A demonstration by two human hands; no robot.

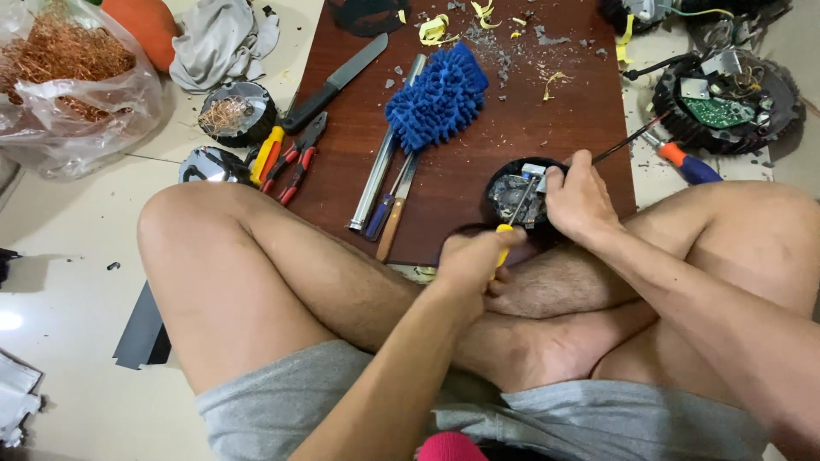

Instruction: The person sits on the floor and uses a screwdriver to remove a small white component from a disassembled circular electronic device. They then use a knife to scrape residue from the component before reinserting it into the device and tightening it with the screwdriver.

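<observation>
Round black casing (512,198) | right hand (579,201) grips rim | left hand (468,260) clenches yellow-handled screwdriver (511,224) | tip likely hidden inside

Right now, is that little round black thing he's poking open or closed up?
Open. The round black device has no cover, so grey metal parts show inside; the right hand steadies it, the left hand works a yellow-handled screwdriver into it.
</observation>
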